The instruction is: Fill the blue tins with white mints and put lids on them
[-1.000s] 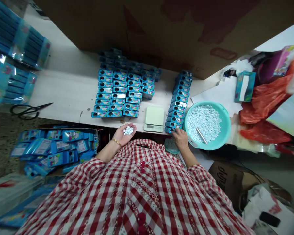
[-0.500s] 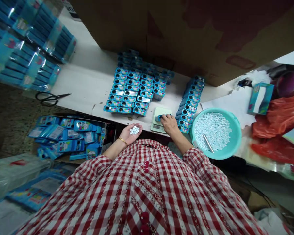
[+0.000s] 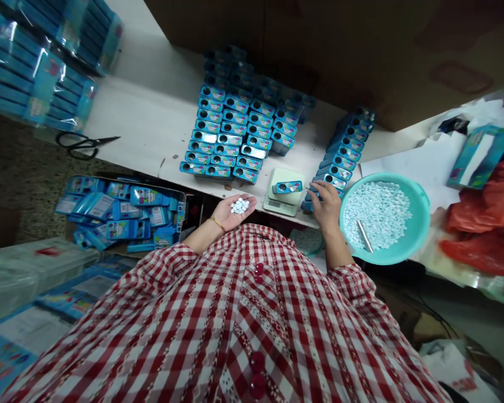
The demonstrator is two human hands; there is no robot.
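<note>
My left hand (image 3: 231,212) lies palm up at the table's front edge, cupping a small heap of white candies (image 3: 239,206). On a small pale green kitchen scale (image 3: 283,208) rests one blue candy tin (image 3: 288,187), untouched. My right hand (image 3: 326,204) is just right of the scale, fingers apart, over the near end of a row of blue tins (image 3: 340,163). Its fingers partly cover the nearest tins, and contact with them cannot be made out. A larger block of blue tins (image 3: 227,139), with dark round openings on top, stands left of the scale.
A turquoise basin (image 3: 422,224) of white candies holds a metal scoop-like tube (image 3: 364,236) at right. Black scissors (image 3: 82,146) lie at left, above a carton of blue packs (image 3: 121,226). Wrapped packs (image 3: 63,89) stand back left; a large cardboard box (image 3: 285,33) blocks the back.
My right hand has let go of the tin on the scale and moved right to the row of tins. My left hand still holds the candies. The camera view has shifted.
</note>
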